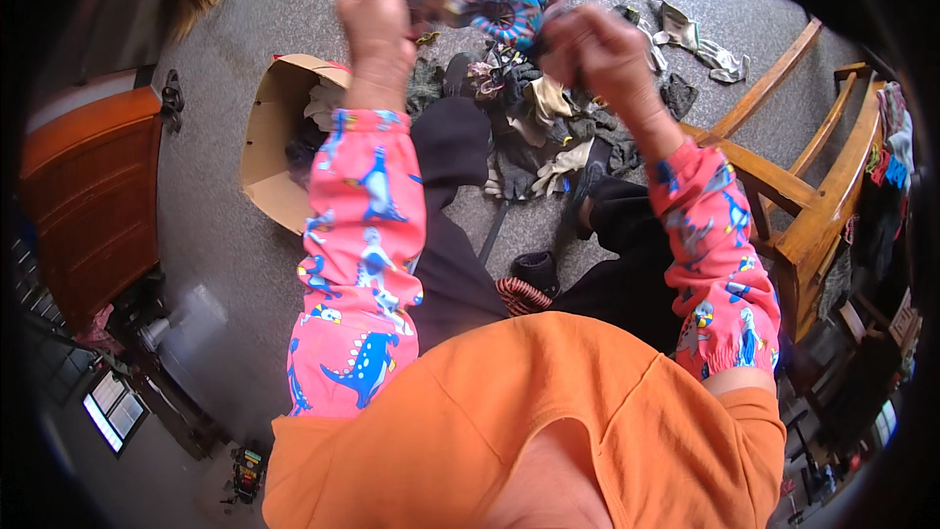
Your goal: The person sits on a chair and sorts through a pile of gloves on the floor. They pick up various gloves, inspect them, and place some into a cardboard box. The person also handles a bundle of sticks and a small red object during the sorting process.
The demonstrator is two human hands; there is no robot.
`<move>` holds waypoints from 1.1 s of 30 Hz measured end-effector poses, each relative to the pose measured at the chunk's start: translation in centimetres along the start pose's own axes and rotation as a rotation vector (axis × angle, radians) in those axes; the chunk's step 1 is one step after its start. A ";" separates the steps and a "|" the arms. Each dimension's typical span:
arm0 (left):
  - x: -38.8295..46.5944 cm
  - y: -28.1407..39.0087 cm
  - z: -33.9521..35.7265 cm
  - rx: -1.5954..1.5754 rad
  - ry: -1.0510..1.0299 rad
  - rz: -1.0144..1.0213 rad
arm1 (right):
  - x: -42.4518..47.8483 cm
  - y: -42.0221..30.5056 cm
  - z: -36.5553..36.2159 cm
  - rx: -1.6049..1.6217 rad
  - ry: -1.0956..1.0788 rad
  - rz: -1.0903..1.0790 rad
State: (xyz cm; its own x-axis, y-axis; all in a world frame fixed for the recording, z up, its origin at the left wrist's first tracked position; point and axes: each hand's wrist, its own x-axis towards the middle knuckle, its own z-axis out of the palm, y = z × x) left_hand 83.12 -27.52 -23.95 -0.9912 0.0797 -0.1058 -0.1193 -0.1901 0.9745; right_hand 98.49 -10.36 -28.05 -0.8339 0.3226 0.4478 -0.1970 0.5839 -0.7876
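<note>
Between my raised hands stretches a dark patterned cloth [507,11] with a blue, white and red round motif, blurred by motion. My left hand [378,15] is closed on its left end, where some multicoloured fabric bunches up. At its right end my right hand [598,51] grips the cloth, also blurred. Below the hands, a pile of work gloves and dark fabric pieces [547,103] lies on the speckled floor between my feet. A whitish glove [562,167] rests at the pile's near side.
An open cardboard box [275,154] holding cloth stands left of my legs. More pale gloves [679,29] lie beyond the pile. A wooden bench frame [797,191] is at the right, with cloths hanging at its far side. A reddish wooden cabinet [95,206] stands far left.
</note>
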 end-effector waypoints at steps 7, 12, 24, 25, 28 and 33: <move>2.9 0.8 -3.1 -0.193 0.147 0.178 | -1.2 6.4 -4.5 -0.084 0.167 0.434; -0.8 -2.1 -0.2 0.451 -0.333 0.157 | -4.1 4.3 3.9 -0.080 -0.156 0.121; 1.6 -1.1 -3.9 0.415 0.027 0.286 | -11.1 20.0 5.6 -0.436 -0.332 0.727; 1.9 -0.3 -4.4 0.454 0.087 0.316 | -11.0 20.0 7.0 -0.415 -0.336 0.739; 1.4 1.6 -5.0 0.457 0.139 0.264 | -8.4 18.4 12.2 -0.067 -0.234 0.614; 1.2 0.9 -4.7 0.471 0.038 0.144 | -6.9 18.9 17.6 -0.329 -0.698 0.412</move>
State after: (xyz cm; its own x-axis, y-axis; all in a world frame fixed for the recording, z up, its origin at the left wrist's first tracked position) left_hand 81.57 -32.22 -24.18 -0.9981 0.0476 0.0379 0.0493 0.2675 0.9623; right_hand 91.46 -14.69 -53.53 -0.9525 0.0885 -0.2915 0.2584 0.7414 -0.6193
